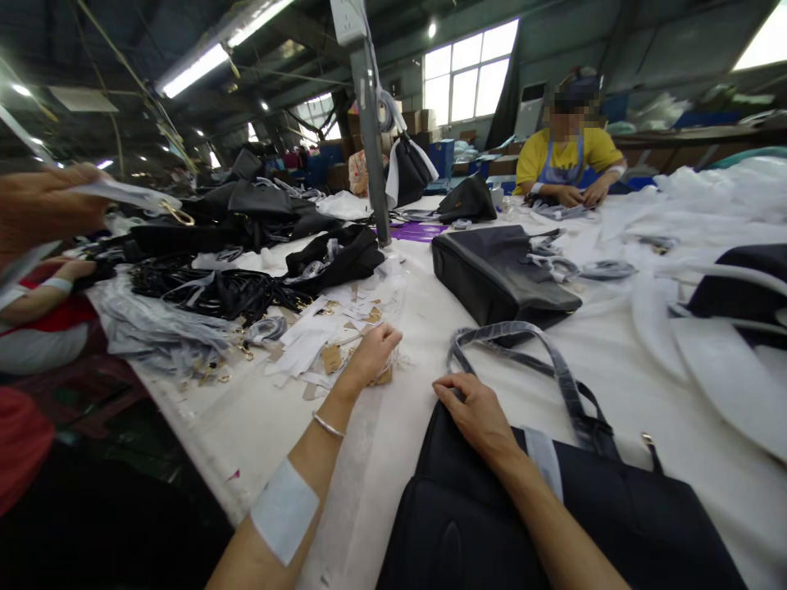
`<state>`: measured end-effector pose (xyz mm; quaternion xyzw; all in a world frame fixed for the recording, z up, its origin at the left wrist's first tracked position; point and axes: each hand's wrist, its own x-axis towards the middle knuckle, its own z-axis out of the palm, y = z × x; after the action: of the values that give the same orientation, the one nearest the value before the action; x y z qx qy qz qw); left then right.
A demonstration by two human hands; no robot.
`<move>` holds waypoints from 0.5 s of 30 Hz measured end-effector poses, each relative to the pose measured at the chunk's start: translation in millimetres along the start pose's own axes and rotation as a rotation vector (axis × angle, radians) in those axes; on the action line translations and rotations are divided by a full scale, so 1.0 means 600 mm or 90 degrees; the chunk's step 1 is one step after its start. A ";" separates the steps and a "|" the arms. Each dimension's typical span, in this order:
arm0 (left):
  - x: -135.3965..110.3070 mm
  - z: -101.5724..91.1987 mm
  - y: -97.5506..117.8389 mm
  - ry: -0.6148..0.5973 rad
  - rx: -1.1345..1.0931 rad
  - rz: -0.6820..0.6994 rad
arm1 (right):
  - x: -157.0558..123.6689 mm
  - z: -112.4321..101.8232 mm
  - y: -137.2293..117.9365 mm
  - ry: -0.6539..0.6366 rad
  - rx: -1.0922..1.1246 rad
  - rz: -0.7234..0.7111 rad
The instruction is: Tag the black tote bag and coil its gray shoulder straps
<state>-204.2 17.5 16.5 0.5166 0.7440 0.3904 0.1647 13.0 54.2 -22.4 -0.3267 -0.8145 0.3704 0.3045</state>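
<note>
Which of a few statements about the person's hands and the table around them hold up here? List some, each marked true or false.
1. The right hand is on a black bag. True.
2. The left hand is on that same bag. False: it is at the scattered paper tags.
3. A bracelet circles the left arm. True.
4. The co-worker in the apron wears a red top. False: it is yellow.
5. A metal post rises beyond both hands. True.
</note>
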 end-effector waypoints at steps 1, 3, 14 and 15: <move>0.010 -0.003 0.010 0.005 -0.137 0.020 | 0.000 0.000 0.001 0.007 0.004 0.000; 0.025 -0.004 0.029 0.005 -0.409 0.042 | 0.000 0.001 0.002 0.021 0.016 0.000; 0.001 0.036 0.058 -0.099 -0.758 0.010 | 0.001 -0.008 -0.016 0.178 0.182 0.027; -0.001 0.040 0.059 -0.103 -0.744 0.011 | 0.001 -0.008 -0.018 0.189 0.211 0.032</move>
<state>-165.6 32.5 27.5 0.3740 0.3864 0.6965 0.4750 12.8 51.3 -11.2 -0.3434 -0.6802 0.4544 0.4614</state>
